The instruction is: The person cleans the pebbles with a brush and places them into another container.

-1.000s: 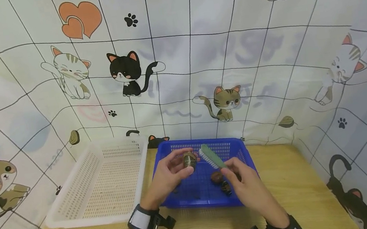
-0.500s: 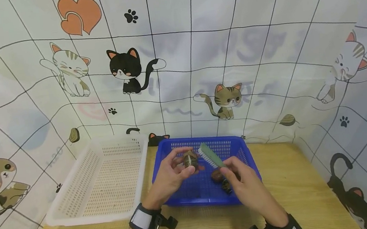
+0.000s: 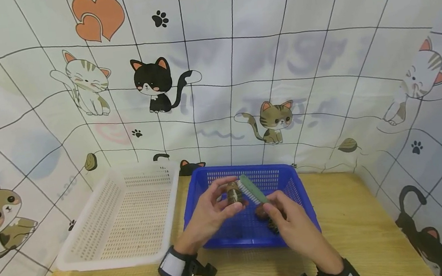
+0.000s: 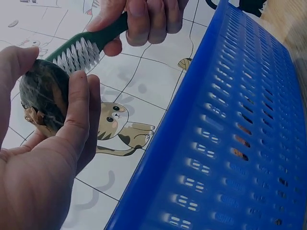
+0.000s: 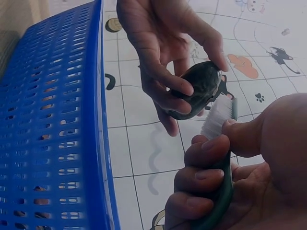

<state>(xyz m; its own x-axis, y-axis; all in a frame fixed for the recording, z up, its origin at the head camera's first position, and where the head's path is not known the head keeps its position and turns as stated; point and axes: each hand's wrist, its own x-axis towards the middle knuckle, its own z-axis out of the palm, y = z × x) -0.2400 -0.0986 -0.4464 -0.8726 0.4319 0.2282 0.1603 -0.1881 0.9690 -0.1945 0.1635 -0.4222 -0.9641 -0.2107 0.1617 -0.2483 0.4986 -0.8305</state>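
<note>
My left hand holds a dark, oval shell between thumb and fingers, over the blue basket. In the left wrist view the shell is dark green with a brown band and a ragged tan patch at its lower end. A green brush with white bristles is gripped by its handle in my right hand. Its bristles lie right beside the shell in the right wrist view; whether they touch, I cannot tell.
Inside the blue basket lie a brown rounded thing and a dark striped one, partly hidden by my right hand. A white basket stands to the left on the wooden table. A cat-patterned cloth hangs behind.
The shell has turned in my left hand, which has shifted slightly right. My right hand and the brush have moved a little left, closer to the shell.
</note>
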